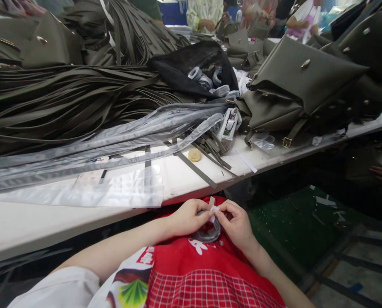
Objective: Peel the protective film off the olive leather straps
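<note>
Over my lap, a coiled strap in clear plastic (pixel 207 235) hangs in a ring below my fingers. My left hand (pixel 191 217) is closed in a pinch on the coil's upper side. Facing it, my right hand (pixel 236 223) pinches a small white slip (pixel 214 208) at the top of the coil, and the fingertips of both hands nearly meet there. A short olive strap end (pixel 212 201) sticks up between them. The fingers partly hide where slip and coil touch.
Olive straps (pixel 66 102) and plastic-sleeved straps (pixel 120 137) lie along the white table (pixel 178 179). A black bag (pixel 191 64) holds several wrapped coils (pixel 205 81). A yellow tape roll (pixel 194 155) sits near the edge. Olive handbags (pixel 293 81) pile up at right. People stand beyond.
</note>
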The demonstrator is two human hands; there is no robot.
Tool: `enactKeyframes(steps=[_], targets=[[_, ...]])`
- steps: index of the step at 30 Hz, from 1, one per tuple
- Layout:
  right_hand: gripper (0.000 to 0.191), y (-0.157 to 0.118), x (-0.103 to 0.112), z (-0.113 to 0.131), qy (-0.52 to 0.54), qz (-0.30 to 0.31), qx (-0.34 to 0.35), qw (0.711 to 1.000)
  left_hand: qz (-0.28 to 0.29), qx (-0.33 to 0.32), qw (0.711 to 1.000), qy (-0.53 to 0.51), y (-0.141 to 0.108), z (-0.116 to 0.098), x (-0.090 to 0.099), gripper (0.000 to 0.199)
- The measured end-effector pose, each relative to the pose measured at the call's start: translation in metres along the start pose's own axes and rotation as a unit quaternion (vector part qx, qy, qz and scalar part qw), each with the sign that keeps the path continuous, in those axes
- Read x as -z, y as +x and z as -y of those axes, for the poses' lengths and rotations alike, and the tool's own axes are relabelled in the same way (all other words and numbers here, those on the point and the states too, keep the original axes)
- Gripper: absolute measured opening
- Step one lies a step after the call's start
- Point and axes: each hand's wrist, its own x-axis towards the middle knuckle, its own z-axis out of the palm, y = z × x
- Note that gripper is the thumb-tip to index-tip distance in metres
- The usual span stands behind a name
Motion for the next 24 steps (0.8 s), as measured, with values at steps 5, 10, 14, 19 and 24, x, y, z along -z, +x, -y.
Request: enactKeyframes(steps=[5, 10, 14, 19, 24], targets=[[0.031, 0.004, 0.002, -0.013, 0.125, 0.021, -0.136, 0.983, -0.007, -0.057, 0.996, 0.070, -0.004, -0.009, -0.001, 0.031], [0.033, 0.007, 0.006, -0.012, 0.160, 0.060, -0.141, 0.975, -0.024, -0.091, 0.990, 0.105, -0.007, -0.017, -0.005, 0.015], [0.035, 0.006, 0.015, 0.003, 0.044, 0.046, -0.044, 0.997, -0.071, -0.063, 0.992, 0.084, -0.005, -0.016, -0.006, 0.019], [0.029, 0.008, 0.028, 0.016, -0.006, 0.105, 0.005, 0.994, -0.056, -0.040, 0.995, 0.071, -0.001, -0.016, -0.008, 0.017], [0.014, 0.010, 0.033, 0.017, -0.046, 0.145, -0.014, 0.988, -0.037, -0.046, 0.991, 0.124, -0.001, -0.019, -0.010, 0.020]])
